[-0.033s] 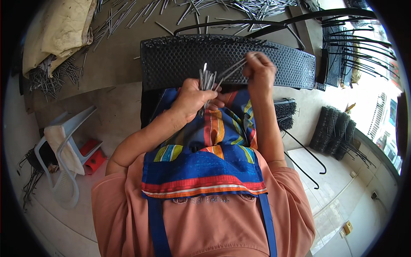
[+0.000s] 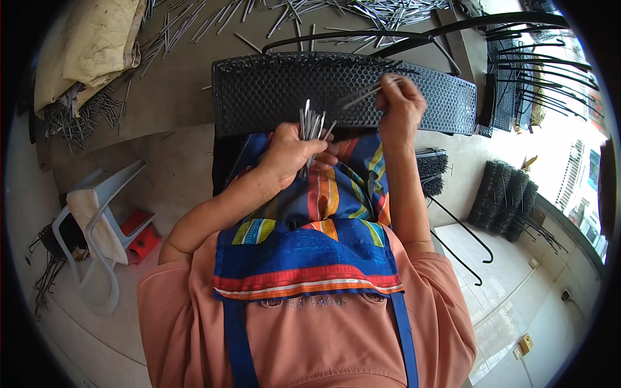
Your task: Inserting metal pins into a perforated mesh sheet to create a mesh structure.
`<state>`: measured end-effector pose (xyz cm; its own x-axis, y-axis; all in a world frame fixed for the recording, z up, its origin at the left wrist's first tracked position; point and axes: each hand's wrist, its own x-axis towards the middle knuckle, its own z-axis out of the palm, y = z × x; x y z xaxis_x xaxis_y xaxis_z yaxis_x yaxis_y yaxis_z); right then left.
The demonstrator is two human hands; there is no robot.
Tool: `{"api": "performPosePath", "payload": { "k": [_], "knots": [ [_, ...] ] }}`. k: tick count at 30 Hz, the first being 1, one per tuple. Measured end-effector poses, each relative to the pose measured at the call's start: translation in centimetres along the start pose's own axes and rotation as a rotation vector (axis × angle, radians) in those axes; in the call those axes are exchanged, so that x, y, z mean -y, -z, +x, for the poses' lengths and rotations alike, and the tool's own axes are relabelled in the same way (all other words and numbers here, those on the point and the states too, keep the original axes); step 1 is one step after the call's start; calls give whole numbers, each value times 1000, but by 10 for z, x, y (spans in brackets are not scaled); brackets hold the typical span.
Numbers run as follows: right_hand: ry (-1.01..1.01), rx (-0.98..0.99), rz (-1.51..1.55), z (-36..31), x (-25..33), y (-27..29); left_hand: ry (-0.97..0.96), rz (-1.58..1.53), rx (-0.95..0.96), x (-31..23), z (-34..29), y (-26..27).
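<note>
Holding a bunch of thin metal pins (image 2: 312,126), the left hand (image 2: 291,155) squeezes them tight. Right hand (image 2: 401,107) fingers pinch some pins (image 2: 365,92) over the black mesh panel (image 2: 272,90). They look stiff, light, pokey.

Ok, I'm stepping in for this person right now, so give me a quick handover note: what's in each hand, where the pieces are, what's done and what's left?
Left hand: gripping a bundle of thin metal pins, points up, over the lap.
Right hand: pinching a few pins at the black perforated panel, which lies across the knees.
Spare pins lie scattered on the floor beyond the panel.
Done: cannot tell how many holes are filled.
Left: apparently the bundle in hand, plus the loose pile.
</note>
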<state>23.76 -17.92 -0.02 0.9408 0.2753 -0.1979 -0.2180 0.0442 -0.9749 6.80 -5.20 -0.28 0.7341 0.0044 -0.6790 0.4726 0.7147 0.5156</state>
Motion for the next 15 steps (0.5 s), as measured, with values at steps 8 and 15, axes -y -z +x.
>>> {"api": "performPosePath", "payload": {
  "k": [8, 15],
  "knots": [
    [582, 64, -260, 33, -10, 0, -71, 70, 40, 24, -14, 12],
    [600, 69, -281, 33, -8, -1, -152, -18, -93, 9, -10, 6]
  ]
}}
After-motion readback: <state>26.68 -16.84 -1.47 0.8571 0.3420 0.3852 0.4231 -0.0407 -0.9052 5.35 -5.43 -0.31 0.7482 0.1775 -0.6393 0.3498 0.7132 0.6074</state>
